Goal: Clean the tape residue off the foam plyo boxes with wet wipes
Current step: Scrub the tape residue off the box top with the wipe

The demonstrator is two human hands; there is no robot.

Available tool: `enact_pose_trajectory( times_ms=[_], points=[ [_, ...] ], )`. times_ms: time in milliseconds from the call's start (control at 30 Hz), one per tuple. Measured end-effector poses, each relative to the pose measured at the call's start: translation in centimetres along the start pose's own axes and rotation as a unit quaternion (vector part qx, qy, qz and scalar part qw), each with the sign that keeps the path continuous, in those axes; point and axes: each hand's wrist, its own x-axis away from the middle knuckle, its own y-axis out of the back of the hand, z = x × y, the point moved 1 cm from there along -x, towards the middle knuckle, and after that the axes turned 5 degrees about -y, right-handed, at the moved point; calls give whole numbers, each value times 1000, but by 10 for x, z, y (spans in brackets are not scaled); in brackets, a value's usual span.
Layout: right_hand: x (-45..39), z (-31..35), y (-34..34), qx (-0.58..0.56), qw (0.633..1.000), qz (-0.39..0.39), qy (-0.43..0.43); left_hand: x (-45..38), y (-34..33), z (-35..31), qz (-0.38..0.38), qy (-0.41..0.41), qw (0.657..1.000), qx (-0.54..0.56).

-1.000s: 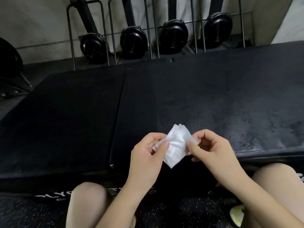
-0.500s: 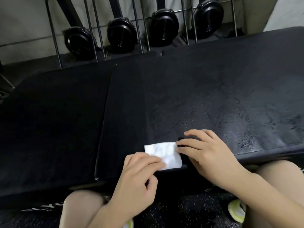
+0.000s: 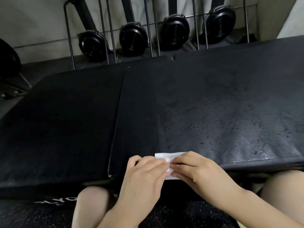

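- Two black foam plyo boxes sit side by side in front of the person: the right box [image 3: 213, 116] fills the view from 12 round to 3 o'clock, and the left box [image 3: 57, 129] lies at 9 o'clock, the two meeting along a narrow seam.
- A folded white wet wipe [image 3: 167, 157] lies flat on the near edge of the right box, at about 6 o'clock in the view, just right of the seam.
- The left hand [image 3: 144, 176] comes in from 7 o'clock; its fingers lie close together and gently bent, their tips pressing on the left part of the wipe.
- The right hand [image 3: 195, 168] comes in from 4 o'clock; its fingers are held together and laid over the right part of the wipe, the tips meeting those of the other hand.
- Whether either hand actually pinches the wipe or only presses it down, I cannot tell; the thumbs are hidden.
- The top of the right box shines with wet streaks and droplets [image 3: 246, 145] toward 3 o'clock.
- Bare knees [image 3: 92, 203] show at 7 and 5 o'clock, against the front of the boxes.
- White lettering [image 3: 56, 199] runs along the front face of the left box, too cut off to read.
- Beyond the boxes at 12 o'clock, four round black units [image 3: 133, 38] stand in a metal rack [image 3: 69, 38] against a pale wall.
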Motion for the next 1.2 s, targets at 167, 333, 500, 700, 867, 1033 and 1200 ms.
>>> enact_pose_trajectory(
  times_ms=[167, 333, 500, 700, 867, 1033, 1200],
  points=[
    [-20, -16, -6, -10, 1000, 6, -22, -17, -2, 9, 17, 9, 999, -34],
    [-65, -26, 0, -20, 998, 27, -55, -57, -15, 37, 88, 28, 993, -74],
    [-47, -27, 6, -38, 992, 67, -96, -48, -8, 32, 77, 23, 995, -55],
    [-27, -19, 13, -60, 995, 14, -84, -27, 1, 16, 8, 65, 995, 76],
    [-30, -25, 12, -27, 993, 55, -101, -25, -3, 18, 30, 72, 995, 54],
    [-38, -23, 18, -21, 993, 30, -113, -30, -2, 21, 17, 96, 994, 54],
    [-37, -15, 31, -38, 993, 84, -77, -28, 6, 16, 2, 123, 985, 118]
  ],
)
